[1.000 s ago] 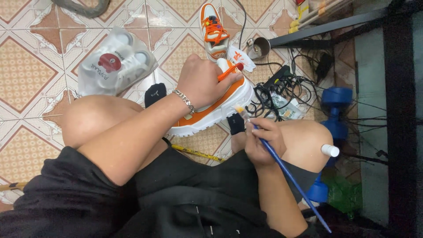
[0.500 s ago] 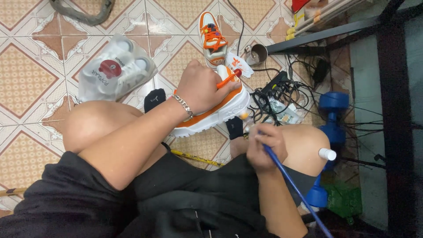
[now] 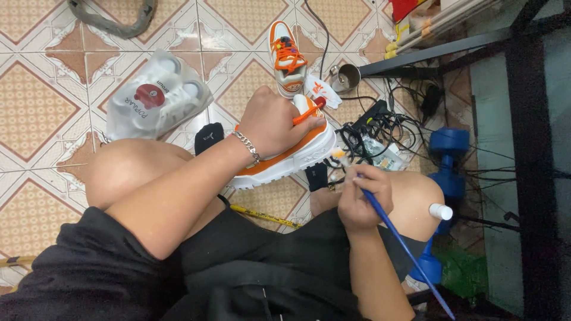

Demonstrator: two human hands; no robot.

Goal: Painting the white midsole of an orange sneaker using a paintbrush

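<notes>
Fingers of the right hand (image 3: 357,199) pinch a blue paintbrush (image 3: 404,249), its tip touching the white sole of an orange-and-white sneaker (image 3: 291,156). Just beyond, the left hand (image 3: 275,119) grips that sneaker's upper, over the tiled floor (image 3: 35,107). Farther off stands its mate (image 3: 288,56).

A floor of glossy patterned tiles (image 3: 41,107), cream with terracotta diamonds and pale borders, filled most of the room seen from above. At the right stood a black metal frame (image 3: 529,148), with a dark bar (image 3: 440,50) running out from it over the tiles. A tangle of black cables (image 3: 386,125) lay at its foot, and a blue dumbbell (image 3: 449,148) rested nearby. A grey strap (image 3: 113,24) curled on the tiles at the top edge. Light fell evenly, with soft glare on the tiles.
</notes>
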